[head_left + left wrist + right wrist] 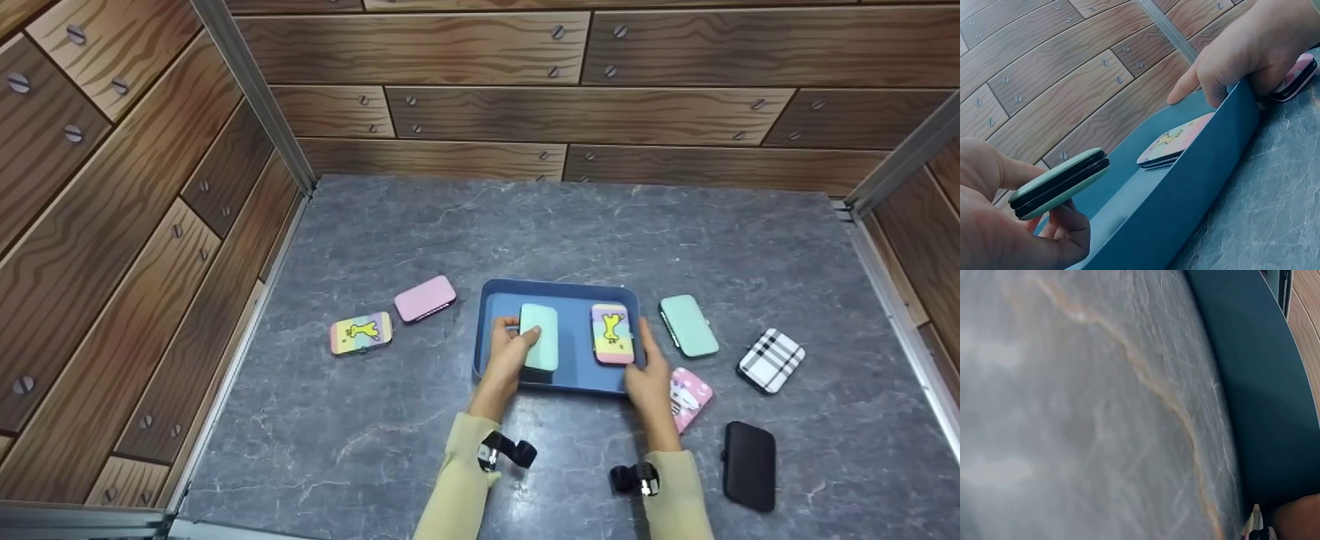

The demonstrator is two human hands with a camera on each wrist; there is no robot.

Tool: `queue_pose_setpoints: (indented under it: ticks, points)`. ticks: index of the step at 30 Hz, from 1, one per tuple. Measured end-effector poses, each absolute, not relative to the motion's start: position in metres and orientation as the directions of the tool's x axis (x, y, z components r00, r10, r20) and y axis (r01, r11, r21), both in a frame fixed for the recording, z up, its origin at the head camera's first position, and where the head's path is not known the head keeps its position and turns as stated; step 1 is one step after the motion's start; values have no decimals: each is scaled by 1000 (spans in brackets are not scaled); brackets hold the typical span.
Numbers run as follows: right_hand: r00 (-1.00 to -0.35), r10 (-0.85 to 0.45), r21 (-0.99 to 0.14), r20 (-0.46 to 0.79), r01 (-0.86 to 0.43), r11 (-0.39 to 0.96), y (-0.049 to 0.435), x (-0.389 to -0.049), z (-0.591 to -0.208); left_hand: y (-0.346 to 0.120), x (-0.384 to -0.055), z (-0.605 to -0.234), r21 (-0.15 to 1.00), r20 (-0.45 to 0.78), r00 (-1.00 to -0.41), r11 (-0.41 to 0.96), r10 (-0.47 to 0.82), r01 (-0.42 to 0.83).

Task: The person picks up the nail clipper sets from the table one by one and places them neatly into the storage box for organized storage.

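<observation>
Where the left hand [506, 361] is seen, at the centre of the frame: a mint case [545, 346] is pinched between the thumb on its upper face and the fingers beneath.
Case position: held over the left half of a blue tray [574, 330], raised off the tray floor in the left wrist view.
Right hand [651, 379]: closed on the tray's lower right corner, with one finger stretched along the right wall.
Tray contents: a pastel case [613, 334] with a yellow figure is laid flat near the right wall.
Left-centre of the frame: a pink case [425, 298] and a second pastel case [361, 333] are placed near each other.
Right of the frame: a second mint case [688, 325] and a plaid case [772, 361] are laid apart.
Lower right: a black case [749, 465] is placed; a patterned case [691, 397] is partly covered by the right arm.
Support: a grey marbled surface [360, 435] is used.
</observation>
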State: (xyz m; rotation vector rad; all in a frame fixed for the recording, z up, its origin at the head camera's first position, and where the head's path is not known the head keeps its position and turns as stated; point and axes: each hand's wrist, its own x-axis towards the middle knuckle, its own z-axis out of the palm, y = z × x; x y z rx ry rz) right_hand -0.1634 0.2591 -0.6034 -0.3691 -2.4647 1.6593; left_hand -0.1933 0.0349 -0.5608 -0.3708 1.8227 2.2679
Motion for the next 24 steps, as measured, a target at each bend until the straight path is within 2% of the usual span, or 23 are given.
queue_pose_setpoints:
  ticks: [9, 24]
  points:
    - [-962, 274, -930, -17, 115, 349, 260, -164, -605, 43, -198, -561, 929, -313, -950, -210, -2, -306]
    - [-956, 294, -927, 0, 110, 358, 259, -164, -605, 61, -201, -568, 935, -315, -945, -204, -94, -291]
